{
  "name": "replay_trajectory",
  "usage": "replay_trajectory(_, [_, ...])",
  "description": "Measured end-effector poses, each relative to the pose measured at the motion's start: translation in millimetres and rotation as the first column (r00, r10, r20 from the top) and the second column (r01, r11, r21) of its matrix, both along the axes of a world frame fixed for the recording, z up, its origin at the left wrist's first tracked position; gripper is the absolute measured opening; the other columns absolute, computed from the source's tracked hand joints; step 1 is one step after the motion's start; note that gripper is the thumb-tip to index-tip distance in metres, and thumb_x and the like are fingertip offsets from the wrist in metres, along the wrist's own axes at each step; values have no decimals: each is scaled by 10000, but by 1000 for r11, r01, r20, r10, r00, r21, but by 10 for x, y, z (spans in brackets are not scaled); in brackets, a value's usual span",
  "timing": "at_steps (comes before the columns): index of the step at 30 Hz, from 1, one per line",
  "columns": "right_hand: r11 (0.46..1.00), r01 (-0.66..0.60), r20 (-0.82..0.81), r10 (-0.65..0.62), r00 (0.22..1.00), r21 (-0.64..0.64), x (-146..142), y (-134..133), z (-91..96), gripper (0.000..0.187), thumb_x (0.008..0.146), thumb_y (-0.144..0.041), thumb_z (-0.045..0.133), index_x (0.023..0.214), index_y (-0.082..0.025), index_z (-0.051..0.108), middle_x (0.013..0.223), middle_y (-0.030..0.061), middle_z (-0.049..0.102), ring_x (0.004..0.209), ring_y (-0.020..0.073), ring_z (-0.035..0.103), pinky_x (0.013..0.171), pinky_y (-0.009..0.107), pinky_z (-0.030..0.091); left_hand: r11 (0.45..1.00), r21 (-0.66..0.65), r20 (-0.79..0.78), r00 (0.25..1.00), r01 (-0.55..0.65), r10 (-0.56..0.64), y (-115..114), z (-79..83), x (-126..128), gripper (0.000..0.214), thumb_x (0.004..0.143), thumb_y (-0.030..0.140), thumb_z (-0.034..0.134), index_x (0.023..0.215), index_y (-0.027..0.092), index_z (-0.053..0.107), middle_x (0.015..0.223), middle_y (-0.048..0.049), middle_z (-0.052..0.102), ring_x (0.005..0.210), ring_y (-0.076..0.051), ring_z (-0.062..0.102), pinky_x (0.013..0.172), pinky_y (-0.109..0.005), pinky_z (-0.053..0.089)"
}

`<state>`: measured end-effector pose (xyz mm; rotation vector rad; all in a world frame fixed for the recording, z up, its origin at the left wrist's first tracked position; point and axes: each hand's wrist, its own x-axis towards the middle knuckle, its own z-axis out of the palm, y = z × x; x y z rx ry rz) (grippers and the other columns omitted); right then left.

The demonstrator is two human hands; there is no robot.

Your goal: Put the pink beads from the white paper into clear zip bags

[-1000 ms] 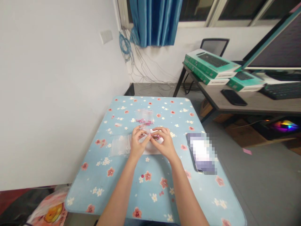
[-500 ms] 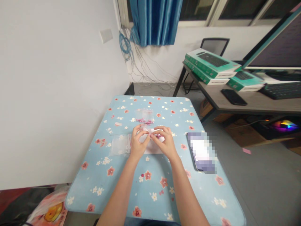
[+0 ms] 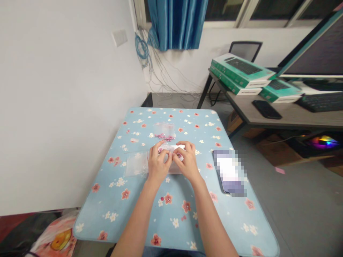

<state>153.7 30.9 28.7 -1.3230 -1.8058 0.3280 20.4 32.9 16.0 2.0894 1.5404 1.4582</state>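
Note:
My left hand [image 3: 158, 162] and my right hand [image 3: 186, 160] meet at the middle of a small table [image 3: 171, 221] covered in light blue cloth with flowers. Both pinch, thumb to fingertips, a small clear plastic bag [image 3: 175, 149] with pink beads in it. The fingertips of the two hands nearly touch. Just beyond the hands lies another clear bag of pink beads [image 3: 164, 132]. A third clear, flat bag [image 3: 136, 165] rests on the cloth left of my left hand.
A phone [image 3: 229, 172] lies flat on the table to the right of my hands. A desk [image 3: 281, 116] at the right carries green keyboard boxes [image 3: 241, 73], a black phone, a keyboard and a monitor. A white wall runs along the left.
My hands have drawn a little closer together and nearer to me, fingertips tightening on the small bag. The view has shifted slightly.

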Motion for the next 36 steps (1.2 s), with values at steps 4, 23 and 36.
replay_trajectory(4, [999, 29, 35, -30, 999, 34, -20, -11, 15, 120, 786, -173, 549, 705, -224, 622, 1073, 70, 552, 1048, 270, 424, 900, 444, 380, 1000, 8, 4, 1000, -16, 16, -28, 16, 12, 82, 810, 201, 570, 750, 208, 625, 1201, -70, 556, 1080, -228, 516, 935, -390, 423])
replay_trajectory(23, [995, 91, 0, -91, 996, 40, -29, -13, 15, 121, 769, -183, 567, 662, -215, 614, 1029, 67, 556, 1021, 263, 430, 897, 436, 349, 996, 32, 2, 997, -77, 77, -61, 40, 64, 60, 808, 183, 565, 766, 193, 607, 1157, -93, 566, 1076, -226, 542, 925, -399, 448])
replay_trajectory(36, [999, -13, -86, 10, 996, -32, -1, -25, 28, 129, 878, -258, 494, 795, -222, 586, 1071, 65, 546, 1072, 249, 414, 920, 420, 351, 995, 101, -7, 1000, 26, -25, -28, 53, -13, 69, 840, 208, 557, 866, 181, 615, 1223, -104, 519, 1124, -211, 525, 929, -380, 461])
